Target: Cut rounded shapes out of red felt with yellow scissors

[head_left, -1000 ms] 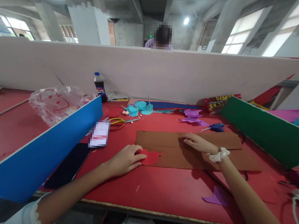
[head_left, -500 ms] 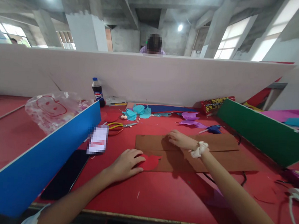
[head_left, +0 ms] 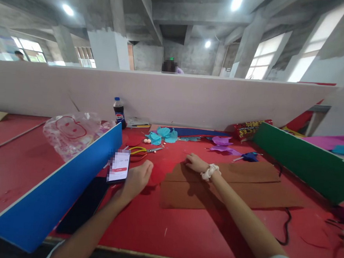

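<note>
l hand pinching red paper at its 3 o'clock; r hand curled, can't tell if gripping, brown sheet at its 4; thin paper cld crease if pinched too hard

On the table, the sheet lies right of the phone and bottle.

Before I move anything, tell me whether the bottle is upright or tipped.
Upright: the bottle stands on the table, its blue cap at the top.
</note>
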Available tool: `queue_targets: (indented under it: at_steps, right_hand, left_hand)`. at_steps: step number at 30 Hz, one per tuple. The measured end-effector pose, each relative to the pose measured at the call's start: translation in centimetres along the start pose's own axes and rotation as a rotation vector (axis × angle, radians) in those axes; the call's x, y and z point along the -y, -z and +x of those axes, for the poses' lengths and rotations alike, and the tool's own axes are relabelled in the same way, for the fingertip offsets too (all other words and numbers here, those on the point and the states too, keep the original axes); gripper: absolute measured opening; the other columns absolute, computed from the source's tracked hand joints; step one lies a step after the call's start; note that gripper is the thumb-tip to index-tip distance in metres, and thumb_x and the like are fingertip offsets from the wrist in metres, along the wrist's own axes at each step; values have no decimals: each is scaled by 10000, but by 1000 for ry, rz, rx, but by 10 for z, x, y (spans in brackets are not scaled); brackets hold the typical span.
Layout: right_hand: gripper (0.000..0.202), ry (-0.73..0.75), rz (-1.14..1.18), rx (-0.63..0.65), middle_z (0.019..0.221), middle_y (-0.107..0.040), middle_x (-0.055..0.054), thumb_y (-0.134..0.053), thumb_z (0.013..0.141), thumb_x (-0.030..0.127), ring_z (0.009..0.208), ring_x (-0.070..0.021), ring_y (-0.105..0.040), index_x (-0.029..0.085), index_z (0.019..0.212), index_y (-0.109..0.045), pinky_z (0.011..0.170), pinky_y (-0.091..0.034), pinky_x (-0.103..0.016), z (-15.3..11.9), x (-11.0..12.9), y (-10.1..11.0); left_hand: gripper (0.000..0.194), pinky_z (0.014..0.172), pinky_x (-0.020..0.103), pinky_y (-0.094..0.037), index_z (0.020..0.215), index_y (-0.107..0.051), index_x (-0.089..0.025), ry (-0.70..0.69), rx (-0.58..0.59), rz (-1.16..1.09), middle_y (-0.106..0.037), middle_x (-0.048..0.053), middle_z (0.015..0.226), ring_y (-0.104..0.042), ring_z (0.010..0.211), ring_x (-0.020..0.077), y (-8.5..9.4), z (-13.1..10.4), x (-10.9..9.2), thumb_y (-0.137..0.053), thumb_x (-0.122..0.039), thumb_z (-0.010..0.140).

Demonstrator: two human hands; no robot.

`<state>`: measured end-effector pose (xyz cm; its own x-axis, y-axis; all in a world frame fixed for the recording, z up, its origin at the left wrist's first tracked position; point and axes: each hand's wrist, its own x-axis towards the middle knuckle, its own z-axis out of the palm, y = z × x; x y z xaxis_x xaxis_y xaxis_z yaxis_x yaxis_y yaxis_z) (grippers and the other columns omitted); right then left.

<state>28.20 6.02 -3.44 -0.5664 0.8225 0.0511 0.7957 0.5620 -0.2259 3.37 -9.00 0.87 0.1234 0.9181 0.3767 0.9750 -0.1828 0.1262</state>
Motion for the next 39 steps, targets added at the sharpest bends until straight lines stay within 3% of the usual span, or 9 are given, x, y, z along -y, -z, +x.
queue_targets:
  at_steps: [2, 5, 7, 11, 16, 21, 27, 31, 39]
  right_hand:
    - [209, -14, 6, 8, 978, -512, -119, -497, 742, 195, 860, -178, -503, 131, 935, -543, 722, -363, -251, -1, -1, -1]
    - [214, -32, -12, 22, 978, -507, -119, -498, 732, 196, 873, -187, -495, 132, 932, -538, 728, -357, -260, -1, -2, -2]
    - [205, -46, -24, 26, 978, -507, -115, -485, 729, 175, 878, -186, -489, 138, 924, -538, 731, -354, -263, -1, -2, -3]
    - [184, -25, 6, 20, 936, -521, -106, -450, 715, 108, 846, -168, -490, 141, 866, -549, 719, -356, -248, -1, -2, -1]
    - [152, 33, 147, -4, 844, -559, -75, -443, 712, 114, 751, -141, -498, 137, 833, -534, 670, -370, -227, -5, -4, 9]
    - [150, 4, 217, -16, 817, -576, -49, -438, 724, 150, 696, -131, -498, 152, 854, -512, 640, -376, -231, -8, -6, 16]
    - [149, 22, 209, -15, 832, -576, -49, -439, 721, 154, 699, -126, -500, 161, 853, -506, 649, -377, -227, -7, -8, 15]
    - [149, 22, 215, -35, 807, -573, -48, -432, 717, 150, 688, -131, -497, 156, 845, -508, 637, -380, -236, -7, -6, 16]
    - [124, 59, 258, -66, 739, -554, -17, -429, 716, 162, 658, -122, -491, 174, 821, -493, 622, -384, -235, -8, -6, 21]
  left_hand:
    - [351, 531, 231, -310, 858, -498, -197, 119, 88, 38, -593, 20, 666, -574, 648, 153, 9, 9, 10, -168, -314, 885]
    - [313, 563, 245, -342, 801, -546, -208, 113, 281, 119, -623, 42, 757, -581, 714, 183, 16, 27, 21, -279, -367, 838]
    - [312, 609, 260, -371, 768, -570, -208, 113, 324, 141, -629, 50, 815, -577, 760, 195, 17, 43, 28, -354, -432, 788]
    - [377, 681, 326, -410, 864, -593, -177, 229, 294, 237, -598, 122, 975, -566, 848, 245, 10, 86, 47, -353, -450, 760]
    - [348, 703, 372, -430, 842, -624, -136, 202, 491, 289, -615, 173, 934, -562, 875, 297, -10, 122, 66, -501, -405, 659]
    - [280, 682, 372, -439, 785, -639, -129, 180, 595, 299, -635, 174, 866, -585, 799, 287, -24, 133, 68, -552, -326, 607]
    - [364, 678, 363, -438, 857, -626, -132, 176, 655, 305, -615, 185, 945, -577, 808, 278, -24, 138, 80, -494, -398, 647]
    - [327, 672, 333, -437, 786, -635, -146, 155, 705, 292, -635, 151, 885, -580, 769, 257, -26, 139, 87, -590, -343, 529]
    - [244, 602, 272, -424, 621, -606, -160, 136, 675, 172, -637, 80, 722, -576, 667, 209, -33, 148, 98, -600, -349, 467]
